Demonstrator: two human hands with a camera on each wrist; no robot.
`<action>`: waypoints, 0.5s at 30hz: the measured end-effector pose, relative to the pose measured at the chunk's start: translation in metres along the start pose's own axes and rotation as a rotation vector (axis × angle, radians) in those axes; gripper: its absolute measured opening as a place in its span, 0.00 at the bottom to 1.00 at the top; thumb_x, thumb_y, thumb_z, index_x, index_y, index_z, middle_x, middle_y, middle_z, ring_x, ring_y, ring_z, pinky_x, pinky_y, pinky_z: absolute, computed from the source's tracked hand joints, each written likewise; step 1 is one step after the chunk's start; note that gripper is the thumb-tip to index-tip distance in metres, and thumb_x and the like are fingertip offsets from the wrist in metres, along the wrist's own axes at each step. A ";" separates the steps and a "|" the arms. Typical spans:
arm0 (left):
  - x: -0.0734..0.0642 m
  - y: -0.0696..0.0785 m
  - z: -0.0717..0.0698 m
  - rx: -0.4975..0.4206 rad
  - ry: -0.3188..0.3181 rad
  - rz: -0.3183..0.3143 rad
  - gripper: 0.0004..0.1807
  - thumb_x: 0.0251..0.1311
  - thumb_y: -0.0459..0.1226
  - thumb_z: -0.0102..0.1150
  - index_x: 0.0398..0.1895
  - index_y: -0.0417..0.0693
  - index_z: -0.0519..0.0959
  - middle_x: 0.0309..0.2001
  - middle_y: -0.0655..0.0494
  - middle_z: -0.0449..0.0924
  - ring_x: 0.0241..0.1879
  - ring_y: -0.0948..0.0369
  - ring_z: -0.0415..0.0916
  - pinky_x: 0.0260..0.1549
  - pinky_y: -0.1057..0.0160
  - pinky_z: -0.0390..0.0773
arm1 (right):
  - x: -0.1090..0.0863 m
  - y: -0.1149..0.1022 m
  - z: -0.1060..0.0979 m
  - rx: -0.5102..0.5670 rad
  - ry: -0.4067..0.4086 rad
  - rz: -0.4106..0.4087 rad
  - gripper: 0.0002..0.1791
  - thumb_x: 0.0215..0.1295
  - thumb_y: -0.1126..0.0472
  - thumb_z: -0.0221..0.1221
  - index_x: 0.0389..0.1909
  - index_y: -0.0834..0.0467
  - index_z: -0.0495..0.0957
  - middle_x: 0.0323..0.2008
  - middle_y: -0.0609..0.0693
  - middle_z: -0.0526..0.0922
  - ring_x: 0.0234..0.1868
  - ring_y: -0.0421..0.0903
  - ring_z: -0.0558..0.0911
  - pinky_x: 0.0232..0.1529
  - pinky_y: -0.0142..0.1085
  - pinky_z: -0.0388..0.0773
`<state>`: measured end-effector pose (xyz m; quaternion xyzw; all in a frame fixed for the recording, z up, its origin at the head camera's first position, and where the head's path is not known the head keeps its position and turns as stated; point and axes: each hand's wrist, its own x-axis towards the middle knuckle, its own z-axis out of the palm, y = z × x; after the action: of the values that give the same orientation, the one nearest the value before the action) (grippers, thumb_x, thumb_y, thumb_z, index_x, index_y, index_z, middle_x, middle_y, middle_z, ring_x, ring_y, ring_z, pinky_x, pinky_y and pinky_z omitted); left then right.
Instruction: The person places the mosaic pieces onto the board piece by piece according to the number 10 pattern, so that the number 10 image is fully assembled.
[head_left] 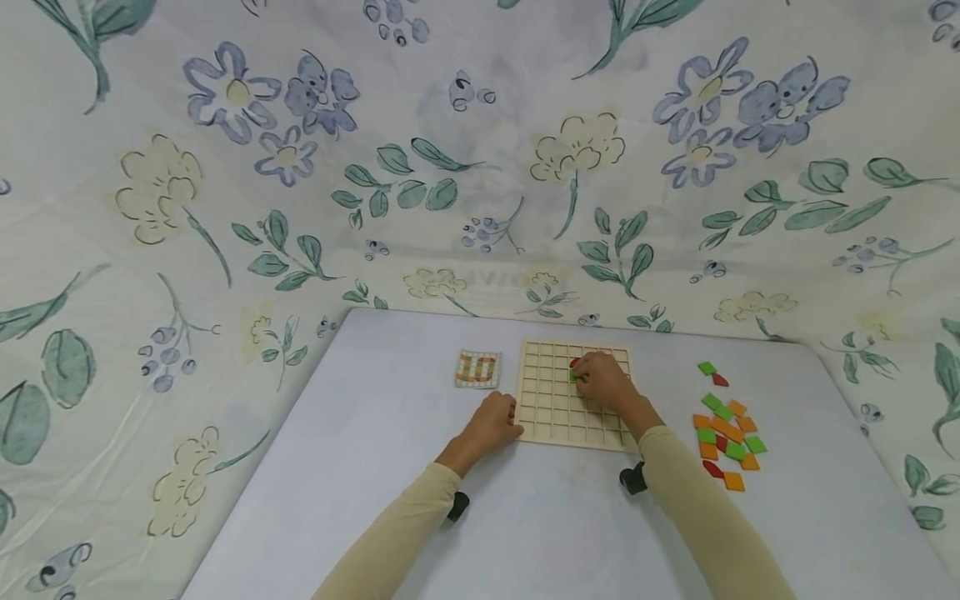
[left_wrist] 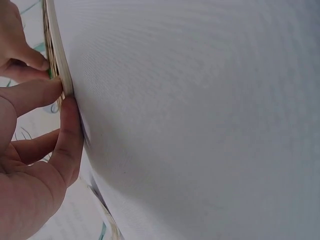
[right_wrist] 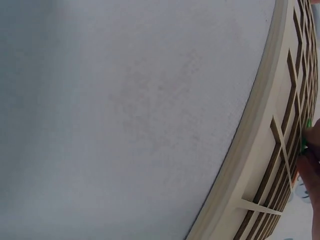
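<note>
A wooden grid board [head_left: 542,415] lies on the white table. At its near left corner my left hand [head_left: 491,423] pinches the edge, with the thumb on top and the index finger against the side in the left wrist view. Over the upper right part of the grid, my right hand [head_left: 606,383] holds a small green tile [head_left: 573,376] between thumb and fingertips. Just beyond that tile a red tile [head_left: 574,362] shows, partly hidden by the fingers. The right wrist view catches the green tile [right_wrist: 303,145] right at the grid's slats.
Left of the board lies a small card [head_left: 477,369] with an orange, green and white checked pattern. Loose green, orange and red tiles [head_left: 727,430] are scattered to the right. A flowered cloth [head_left: 480,167] hangs behind and beside the table.
</note>
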<state>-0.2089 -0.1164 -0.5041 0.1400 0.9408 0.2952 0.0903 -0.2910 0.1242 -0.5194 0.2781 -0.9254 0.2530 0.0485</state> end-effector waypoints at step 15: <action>0.002 -0.005 0.002 -0.007 0.000 0.002 0.10 0.53 0.30 0.68 0.29 0.37 0.74 0.29 0.53 0.66 0.29 0.60 0.63 0.25 0.66 0.64 | -0.049 0.042 -0.042 0.114 0.153 0.220 0.10 0.60 0.71 0.60 0.42 0.69 0.82 0.43 0.64 0.82 0.43 0.59 0.82 0.45 0.50 0.79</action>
<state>-0.2116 -0.1186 -0.5083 0.1407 0.9396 0.2987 0.0906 -0.2745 0.1997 -0.5126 0.1573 -0.9280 0.3292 0.0750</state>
